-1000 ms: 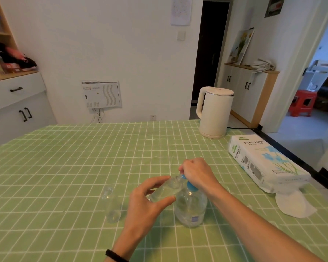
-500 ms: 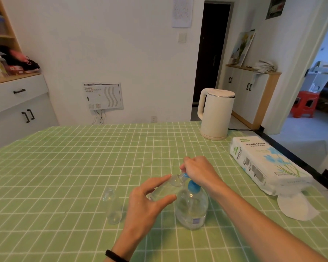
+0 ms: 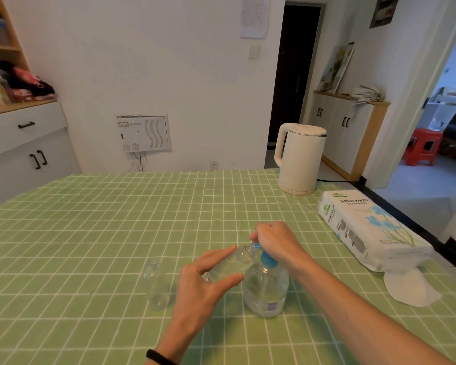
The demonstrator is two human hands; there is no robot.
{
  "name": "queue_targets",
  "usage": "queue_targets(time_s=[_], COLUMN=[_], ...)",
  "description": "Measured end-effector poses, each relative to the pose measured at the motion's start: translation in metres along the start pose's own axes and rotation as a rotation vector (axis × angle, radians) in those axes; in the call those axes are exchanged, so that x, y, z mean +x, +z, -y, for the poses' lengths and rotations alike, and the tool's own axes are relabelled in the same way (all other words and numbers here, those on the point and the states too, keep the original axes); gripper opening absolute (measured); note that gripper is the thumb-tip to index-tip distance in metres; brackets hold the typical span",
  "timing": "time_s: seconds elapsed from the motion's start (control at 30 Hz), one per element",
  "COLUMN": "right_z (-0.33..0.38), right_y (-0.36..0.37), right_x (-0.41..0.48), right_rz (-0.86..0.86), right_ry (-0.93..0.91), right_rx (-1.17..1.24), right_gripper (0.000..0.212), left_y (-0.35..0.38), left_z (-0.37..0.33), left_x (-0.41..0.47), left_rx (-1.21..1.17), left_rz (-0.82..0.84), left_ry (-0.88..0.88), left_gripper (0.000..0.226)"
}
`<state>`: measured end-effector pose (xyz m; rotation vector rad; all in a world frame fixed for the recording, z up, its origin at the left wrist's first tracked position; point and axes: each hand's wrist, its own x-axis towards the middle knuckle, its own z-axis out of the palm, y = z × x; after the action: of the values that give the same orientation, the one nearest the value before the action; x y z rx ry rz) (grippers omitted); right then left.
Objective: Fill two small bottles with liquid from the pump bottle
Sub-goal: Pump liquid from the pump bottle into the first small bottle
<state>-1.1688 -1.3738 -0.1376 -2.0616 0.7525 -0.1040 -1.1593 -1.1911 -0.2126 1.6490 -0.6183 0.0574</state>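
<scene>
A green checked cloth covers the bench (image 3: 90, 233), in a white-walled room with a dark doorway (image 3: 298, 69) behind. A white kettle (image 3: 298, 159) and a tissue pack (image 3: 366, 230) sit along the right edge, with 1 loose tissue (image 3: 408, 288) beside the pack. The left grip (image 3: 200, 285) pinches the tilted small bottle (image 3: 229, 262) between thumb and fingers, its mouth at the blue pump head (image 3: 267, 259). The right grip (image 3: 274, 241) curls over that head atop the pump bottle (image 3: 265, 291). The upright small bottle (image 3: 157, 285) stands just left of the left grip, untouched.
</scene>
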Motion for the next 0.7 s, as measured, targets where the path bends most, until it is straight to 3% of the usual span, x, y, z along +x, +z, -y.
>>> queue_targets(time_s=[0.27, 0.7], right_z=[0.004, -0.003], right_y=[-0.006, 0.004], right_x=[0.002, 0.000], right_rz=[0.019, -0.015], right_ry=[-0.018, -0.009], right_rx=[-0.025, -0.013], right_gripper=[0.047, 0.035], left_y=[-0.002, 0.000], left_z=[-0.003, 0.003], left_x=[0.001, 0.000], left_rx=[0.026, 0.039], left_rz=[-0.028, -0.023], left_ry=[0.007, -0.006], left_gripper=[0.051, 0.051])
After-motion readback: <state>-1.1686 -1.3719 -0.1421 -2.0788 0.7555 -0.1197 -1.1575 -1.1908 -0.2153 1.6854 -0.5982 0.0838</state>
